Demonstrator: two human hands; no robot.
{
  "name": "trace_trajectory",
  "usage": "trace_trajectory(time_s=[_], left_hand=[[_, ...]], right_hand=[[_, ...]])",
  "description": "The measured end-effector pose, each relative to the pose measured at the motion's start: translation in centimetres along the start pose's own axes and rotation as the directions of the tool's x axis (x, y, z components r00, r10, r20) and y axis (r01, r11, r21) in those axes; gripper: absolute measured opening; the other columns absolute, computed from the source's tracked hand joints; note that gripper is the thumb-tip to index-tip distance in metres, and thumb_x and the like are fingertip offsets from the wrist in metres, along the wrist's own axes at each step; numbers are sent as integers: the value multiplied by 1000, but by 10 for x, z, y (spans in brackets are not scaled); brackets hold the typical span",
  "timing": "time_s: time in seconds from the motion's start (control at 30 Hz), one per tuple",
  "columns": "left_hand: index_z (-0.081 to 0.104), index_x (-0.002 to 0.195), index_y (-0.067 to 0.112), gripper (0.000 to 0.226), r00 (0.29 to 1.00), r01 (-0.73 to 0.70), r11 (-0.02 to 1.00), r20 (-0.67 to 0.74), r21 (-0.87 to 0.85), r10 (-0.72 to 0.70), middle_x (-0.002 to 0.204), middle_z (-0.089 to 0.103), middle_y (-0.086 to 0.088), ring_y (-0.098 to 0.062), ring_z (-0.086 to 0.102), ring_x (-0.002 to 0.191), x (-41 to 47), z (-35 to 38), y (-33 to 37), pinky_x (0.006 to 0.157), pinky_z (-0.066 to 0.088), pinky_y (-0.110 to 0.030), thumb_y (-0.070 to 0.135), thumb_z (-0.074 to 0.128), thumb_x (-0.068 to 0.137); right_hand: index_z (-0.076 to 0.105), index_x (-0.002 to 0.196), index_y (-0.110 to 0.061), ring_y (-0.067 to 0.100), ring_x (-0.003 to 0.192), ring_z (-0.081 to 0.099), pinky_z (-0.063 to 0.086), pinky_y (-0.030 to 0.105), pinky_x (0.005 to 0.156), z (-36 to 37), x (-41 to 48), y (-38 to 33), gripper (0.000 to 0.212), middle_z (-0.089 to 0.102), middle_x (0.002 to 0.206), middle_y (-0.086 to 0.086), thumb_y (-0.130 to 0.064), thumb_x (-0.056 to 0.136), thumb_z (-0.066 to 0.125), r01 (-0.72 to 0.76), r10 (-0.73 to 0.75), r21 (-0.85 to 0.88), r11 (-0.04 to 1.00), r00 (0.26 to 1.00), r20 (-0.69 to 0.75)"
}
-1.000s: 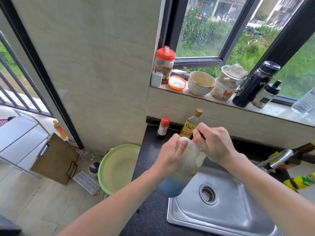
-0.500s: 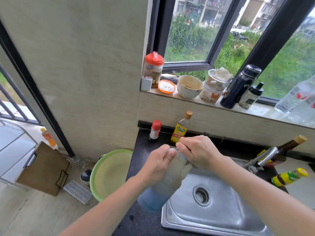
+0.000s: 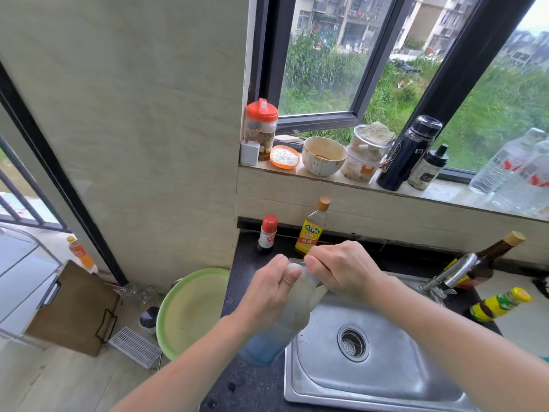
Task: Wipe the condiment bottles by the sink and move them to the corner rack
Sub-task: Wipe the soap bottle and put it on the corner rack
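Observation:
My left hand (image 3: 271, 288) grips the upper body of a cloudy plastic bottle (image 3: 276, 328) with blue liquid at its bottom, held tilted over the sink's left edge. My right hand (image 3: 341, 270) is closed over the bottle's top, hiding the cap. Behind my hands, against the back wall, stand a small dark bottle with a red cap (image 3: 267, 234) and a yellow-labelled bottle with a tan cap (image 3: 312, 228). At the right of the tap lean a dark bottle with a tan cap (image 3: 490, 257) and a yellow-and-green bottle (image 3: 500, 304).
A steel sink (image 3: 386, 376) is set in the black counter (image 3: 237, 388), with a tap (image 3: 451, 272) at its right. The windowsill (image 3: 445, 190) carries jars, a bowl, a flask and water bottles. On the floor at the left stand a green basin (image 3: 190, 310) and a board (image 3: 74, 307).
The view has shifted a little. Both hands stay on the bottle, which has sunk slightly and tilted, with my right hand working at its top.

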State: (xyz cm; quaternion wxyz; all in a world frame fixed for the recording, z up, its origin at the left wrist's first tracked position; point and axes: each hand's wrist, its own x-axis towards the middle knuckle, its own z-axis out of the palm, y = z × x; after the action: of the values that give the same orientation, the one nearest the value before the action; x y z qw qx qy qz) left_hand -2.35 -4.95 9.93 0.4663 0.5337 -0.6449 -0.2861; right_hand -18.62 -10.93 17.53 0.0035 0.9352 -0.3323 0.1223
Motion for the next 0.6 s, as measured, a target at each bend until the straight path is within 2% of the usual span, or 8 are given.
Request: trace_trajectory(time_s=[0.07, 0.17, 0.23, 0.3, 0.4, 0.47, 0.5, 0.6], left_hand=[[42, 78, 1, 76, 1000, -21, 1000, 17, 9, 21, 70, 35, 5, -7, 34, 62, 1, -3, 6, 57, 33, -32, 74, 23, 85], [41, 78, 1, 67, 999, -16, 998, -31, 54, 18, 69, 34, 7, -15, 36, 60, 0, -2, 7, 58, 36, -37, 66, 28, 89], [43, 79, 1, 65, 997, -1, 995, -78, 97, 8, 68, 32, 6, -22, 40, 62, -2, 1, 7, 58, 36, -41, 63, 27, 90], [44, 78, 1, 64, 995, -16, 989, -99, 149, 31, 69, 30, 7, -25, 42, 62, -6, 4, 9, 56, 37, -44, 61, 25, 91], [44, 77, 2, 70, 994, -48, 981, -89, 185, 66, 72, 31, 6, -28, 42, 61, -13, 4, 7, 53, 38, -45, 66, 19, 91], [43, 79, 1, 75, 998, -19, 988, -63, 150, 29, 74, 36, -2, -26, 43, 64, -12, -2, 1, 57, 40, -47, 71, 16, 88], [42, 79, 1, 76, 999, -7, 993, -48, 122, 13, 74, 38, -3, -23, 42, 63, -10, -5, -2, 59, 39, -48, 73, 18, 88], [39, 78, 3, 75, 1000, -9, 998, -24, 66, 11, 70, 35, 5, -15, 37, 62, -6, -12, -2, 59, 37, -43, 75, 21, 86]], right_hand=[[46, 62, -14, 29, 41, 39, 33, 35, 36, 0, -3, 3, 39, 46, 51, -2, -31, 96, 35, 39, -40, -12, 999, 998, -53], [43, 65, -18, 34, 50, 49, 36, 36, 45, 3, 4, -8, 39, 50, 55, 5, -38, 94, 26, -136, 134, -32, 990, 990, -39], [52, 77, -17, 33, 73, 58, 38, 35, 57, 5, 11, -16, 35, 59, 75, 7, -36, 96, 29, -282, 296, -142, 949, 951, 91], [55, 91, -16, 33, 89, 58, 39, 35, 62, 3, 20, -22, 15, 56, 90, 7, -21, 96, 42, -293, 357, -255, 921, 898, 259], [49, 86, -18, 35, 92, 56, 39, 37, 64, 0, 24, -27, 10, 47, 89, 7, -18, 96, 45, -288, 373, -258, 922, 840, 394], [45, 75, -20, 33, 81, 57, 39, 35, 60, 2, 20, -21, 26, 48, 77, 4, -30, 98, 39, -279, 318, -163, 946, 895, 313], [45, 70, -19, 31, 71, 57, 39, 35, 56, 3, 16, -20, 35, 49, 68, 1, -38, 98, 34, -254, 266, -81, 964, 942, 203], [47, 63, -15, 27, 43, 43, 30, 30, 40, 3, 5, -16, 41, 49, 51, -2, -38, 95, 35, 0, 0, -24, 1000, 1000, -20]])
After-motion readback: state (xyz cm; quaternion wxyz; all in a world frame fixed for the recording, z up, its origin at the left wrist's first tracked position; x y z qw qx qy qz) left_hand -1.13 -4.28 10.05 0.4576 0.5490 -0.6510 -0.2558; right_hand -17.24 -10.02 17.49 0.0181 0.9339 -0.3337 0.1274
